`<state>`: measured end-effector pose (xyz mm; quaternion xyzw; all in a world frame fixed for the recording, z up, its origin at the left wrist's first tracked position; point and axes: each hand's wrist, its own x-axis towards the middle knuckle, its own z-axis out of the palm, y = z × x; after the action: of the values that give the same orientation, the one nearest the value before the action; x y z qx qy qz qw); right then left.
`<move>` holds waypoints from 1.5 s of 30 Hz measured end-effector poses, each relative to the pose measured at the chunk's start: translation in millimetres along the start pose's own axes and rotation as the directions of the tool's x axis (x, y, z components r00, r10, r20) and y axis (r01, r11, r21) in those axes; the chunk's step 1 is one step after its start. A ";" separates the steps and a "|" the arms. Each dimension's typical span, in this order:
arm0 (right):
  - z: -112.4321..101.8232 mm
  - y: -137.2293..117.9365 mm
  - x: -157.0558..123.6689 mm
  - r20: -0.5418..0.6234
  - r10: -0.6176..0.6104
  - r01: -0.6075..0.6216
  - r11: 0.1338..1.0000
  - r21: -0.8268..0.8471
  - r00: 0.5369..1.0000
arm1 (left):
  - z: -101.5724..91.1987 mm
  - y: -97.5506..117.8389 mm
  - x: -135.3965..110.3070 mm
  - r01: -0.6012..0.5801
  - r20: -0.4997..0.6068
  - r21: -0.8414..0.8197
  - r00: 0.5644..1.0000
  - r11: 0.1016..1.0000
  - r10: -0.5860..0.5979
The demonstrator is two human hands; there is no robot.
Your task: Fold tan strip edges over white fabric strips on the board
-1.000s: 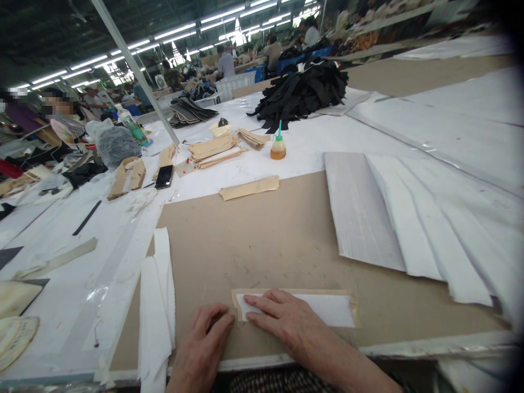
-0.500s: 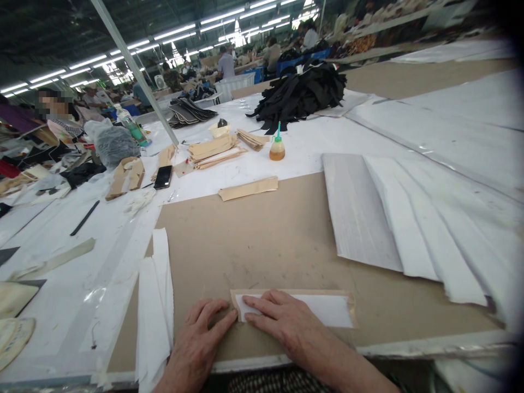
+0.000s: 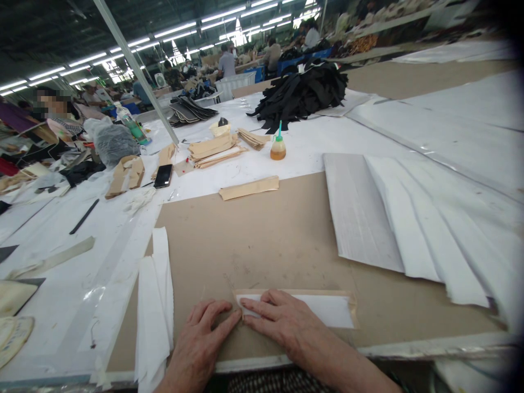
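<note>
A long tan strip (image 3: 353, 304) lies flat near the front edge of the brown board, with a narrower white strip (image 3: 329, 310) on top of it. Tan margins show along the far side and at the right end. My right hand (image 3: 284, 322) rests flat on the left part of the white strip, fingers extended and slightly apart. At the strip's left end is my left hand (image 3: 200, 335), its thumb tip touching the lower left corner. Its fingers are bent but apart from the thumb. Both hands partly cover the strip's near edge.
White strips (image 3: 153, 305) lie left on the brown board (image 3: 254, 240); white sheets (image 3: 409, 218) fan out at right. A tan piece (image 3: 249, 188) lies at the far edge. Beyond are a glue bottle (image 3: 278, 148), a phone (image 3: 163, 176), tan stacks (image 3: 213, 147) and black strips (image 3: 303, 93).
My left thumb has moved slightly right against the left end of the tan strip, and that end looks drawn in a little. The right hand stays nearly in place.
</note>
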<state>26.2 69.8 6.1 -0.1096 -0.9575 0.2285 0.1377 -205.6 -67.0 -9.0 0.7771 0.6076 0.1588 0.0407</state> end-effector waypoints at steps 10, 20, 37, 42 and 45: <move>-0.4 0.7 -1.5 0.025 0.002 -0.002 1.000 -0.015 1.000 | -11.1 -3.0 8.7 -0.036 0.156 -0.016 0.987 0.999 0.038; 0.7 0.7 -6.5 0.004 0.043 -0.043 0.999 0.022 0.999 | -35.9 -2.9 31.4 -0.094 0.282 0.006 0.955 0.996 0.088; 4.8 -3.3 -9.0 -0.015 0.083 -0.082 0.995 0.048 0.996 | -42.6 -7.1 38.2 -0.144 0.395 -0.044 0.906 0.989 0.150; 4.8 -3.3 -8.6 -0.032 0.082 -0.081 0.996 0.040 0.996 | -41.0 -5.1 36.9 -0.167 0.374 -0.058 0.911 0.984 0.176; 6.6 -2.5 -10.0 -0.042 0.081 -0.079 0.996 0.034 0.996 | -41.1 -3.3 36.8 -0.160 0.361 -0.061 0.917 0.985 0.171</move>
<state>33.1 62.2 -0.6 -0.1505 -0.9453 0.2471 0.1507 -213.0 -36.3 36.3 0.8410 0.5191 0.0238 0.1508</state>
